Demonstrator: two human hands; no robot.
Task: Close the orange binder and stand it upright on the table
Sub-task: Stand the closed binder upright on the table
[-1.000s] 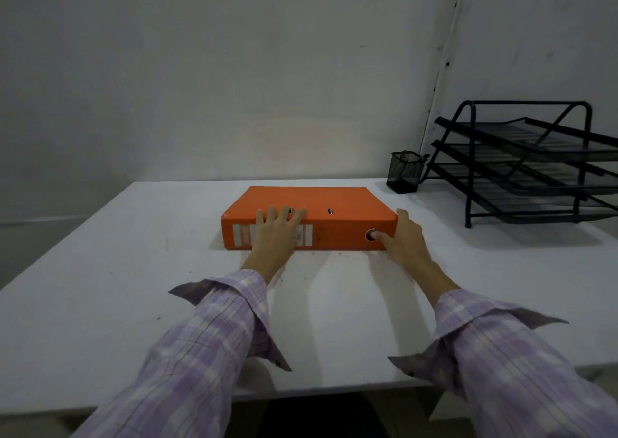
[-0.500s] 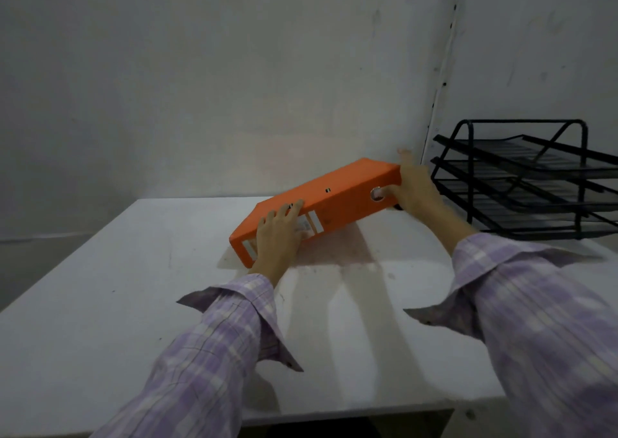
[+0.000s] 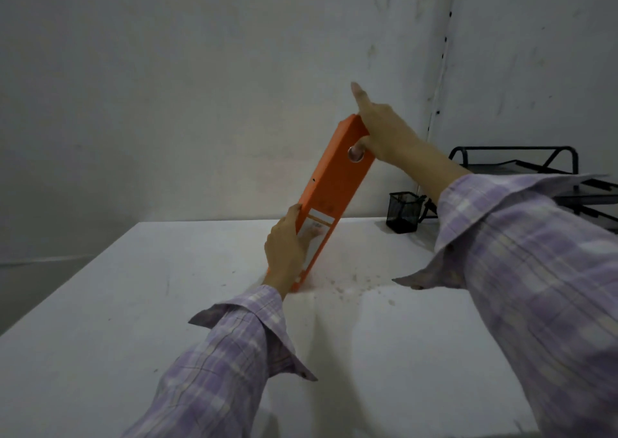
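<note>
The orange binder (image 3: pixel 334 186) is closed and tilted steeply, leaning to the right, its spine with a white label facing me. Its lower end rests on the white table (image 3: pixel 167 304). My left hand (image 3: pixel 286 248) grips the lower part of the spine near the label. My right hand (image 3: pixel 384 133) holds the raised top end, with one finger in the spine's round hole and the index finger pointing up.
A black mesh pen cup (image 3: pixel 403 212) stands at the back of the table, right of the binder. A black wire letter tray rack (image 3: pixel 535 170) sits at the far right, partly hidden by my right sleeve. Walls close off the back.
The binder went from lying flat to steeply tilted: my right hand lifted its right end up while my left hand kept the lower end on the table.
</note>
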